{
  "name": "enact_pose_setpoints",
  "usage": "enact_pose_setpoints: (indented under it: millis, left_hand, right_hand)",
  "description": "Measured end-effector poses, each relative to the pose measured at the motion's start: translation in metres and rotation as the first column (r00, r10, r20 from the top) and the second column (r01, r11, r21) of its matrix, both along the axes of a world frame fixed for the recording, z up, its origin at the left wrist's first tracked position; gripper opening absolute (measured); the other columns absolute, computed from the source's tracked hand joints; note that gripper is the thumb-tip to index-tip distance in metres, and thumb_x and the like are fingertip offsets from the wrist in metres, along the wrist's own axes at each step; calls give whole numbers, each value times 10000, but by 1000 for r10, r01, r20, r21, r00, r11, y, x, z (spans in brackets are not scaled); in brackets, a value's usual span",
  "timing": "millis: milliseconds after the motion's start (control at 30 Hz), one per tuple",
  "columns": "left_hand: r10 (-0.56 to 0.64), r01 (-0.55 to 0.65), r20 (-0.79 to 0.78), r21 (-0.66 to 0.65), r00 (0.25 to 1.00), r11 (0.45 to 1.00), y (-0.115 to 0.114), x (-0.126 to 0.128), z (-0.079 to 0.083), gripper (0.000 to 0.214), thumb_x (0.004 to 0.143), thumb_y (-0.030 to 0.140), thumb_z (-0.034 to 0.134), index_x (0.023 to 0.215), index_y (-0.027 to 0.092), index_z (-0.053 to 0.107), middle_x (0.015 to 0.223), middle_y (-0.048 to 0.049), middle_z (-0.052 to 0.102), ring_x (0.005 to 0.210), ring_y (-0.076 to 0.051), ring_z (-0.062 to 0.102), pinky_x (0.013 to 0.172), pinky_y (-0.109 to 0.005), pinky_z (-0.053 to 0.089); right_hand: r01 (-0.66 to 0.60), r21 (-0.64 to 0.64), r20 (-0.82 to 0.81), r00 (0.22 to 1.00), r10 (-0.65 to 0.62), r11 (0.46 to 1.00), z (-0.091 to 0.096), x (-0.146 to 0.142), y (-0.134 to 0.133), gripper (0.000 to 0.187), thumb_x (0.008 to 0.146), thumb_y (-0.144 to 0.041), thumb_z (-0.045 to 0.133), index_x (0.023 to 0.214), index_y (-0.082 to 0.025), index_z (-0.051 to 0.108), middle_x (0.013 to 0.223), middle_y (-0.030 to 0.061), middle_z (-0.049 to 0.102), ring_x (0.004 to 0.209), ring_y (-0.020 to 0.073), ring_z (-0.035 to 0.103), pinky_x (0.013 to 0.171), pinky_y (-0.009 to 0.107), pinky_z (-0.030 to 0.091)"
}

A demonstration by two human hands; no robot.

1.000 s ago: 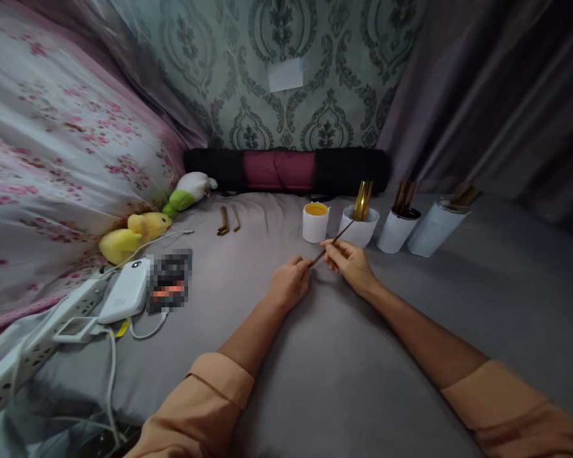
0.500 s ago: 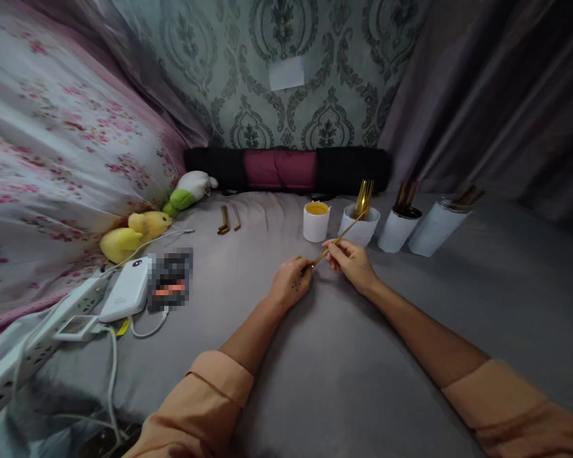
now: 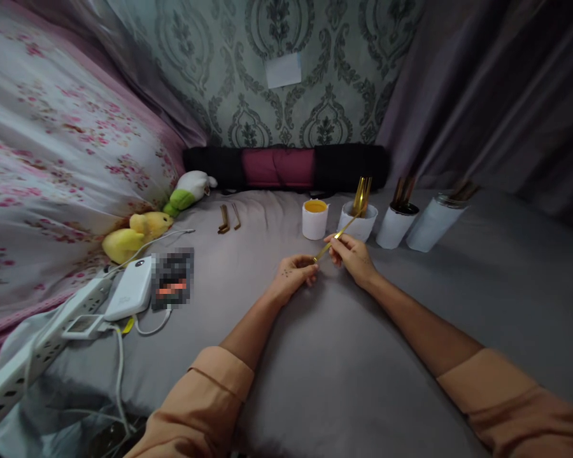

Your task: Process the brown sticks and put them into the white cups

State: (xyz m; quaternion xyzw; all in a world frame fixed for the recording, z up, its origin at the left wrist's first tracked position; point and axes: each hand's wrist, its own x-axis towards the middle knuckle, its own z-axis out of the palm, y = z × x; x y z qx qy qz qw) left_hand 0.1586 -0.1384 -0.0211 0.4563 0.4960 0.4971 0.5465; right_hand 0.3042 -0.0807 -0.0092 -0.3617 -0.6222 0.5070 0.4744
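Observation:
A thin gold stick [image 3: 323, 252] slants between my two hands, its far end rising toward the wide white cup. My left hand [image 3: 293, 275] pinches the near end, where the tip is partly hidden by the fingers. Higher up, my right hand [image 3: 356, 257] grips the same stick between thumb and fingers. Just beyond the hands stand a short white tub [image 3: 314, 224] with yellow inside and the wide white cup [image 3: 370, 222], which holds several shiny gold sticks [image 3: 361, 196].
Two taller white holders [image 3: 392, 229] [image 3: 430, 226] with brown sticks lean at the right. Several bent brown pieces [image 3: 224, 219] lie on the grey sheet. At left are plush toys [image 3: 124, 245], a white power bank [image 3: 130, 289], cables and a power strip [image 3: 42, 356]. A dark roll [image 3: 353, 166] lies behind.
My left hand has turned a little and its fingers have loosened slightly around the stick's near end. The stick has tilted and catches more light. The view has shifted slightly.

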Motion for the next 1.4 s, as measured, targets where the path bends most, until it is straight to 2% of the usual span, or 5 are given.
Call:
enact_pose_setpoints:
  millis: [367,567,767,1167,1400]
  left_hand:
    - [71,73,560,-230,825,970,-32,10,15,189,795,188,481,897,67,584,773,-86,603,585,-86,555,545,-193,446]
    - [58,119,643,-228,764,966,-53,31,22,202,775,175,531,949,86,582,795,-64,586,610,-74,540,549,-175,432]
    - [54,149,637,-260,769,954,-63,43,22,239,752,185,580,974,97,581,782,-54,579,591,-60,523,542,-165,413]
    - [24,192,636,-268,771,944,-61,40,16,238,748,189,590,967,95,584,775,-53,584,589,-60,526,537,-167,413]
    - [-4,203,650,-232,760,951,-61,39,13,212,743,171,598,939,91,588,776,-60,589,601,-62,536,548,-167,429]
  right_hand:
    - [-182,-88,94,977,190,979,22,14,-1,263,760,-387,512,840,-143,568,574,-36,480,441,61,427,400,198,318]
    - [-229,-125,186,950,250,965,45,35,-17,295,770,-390,493,874,-126,572,565,-35,477,447,61,414,418,203,317]
    - [-247,-126,210,940,270,961,53,49,-27,281,768,-369,509,895,-125,568,549,-44,453,452,60,406,434,204,321]
    - [30,-14,135,990,-28,999,84,64,-4,289,784,-419,485,841,-155,587,628,-12,512,433,53,412,374,193,311]
    - [165,13,123,979,-165,986,97,74,-15,299,781,-421,489,784,-141,593,633,12,555,424,50,424,368,186,315]
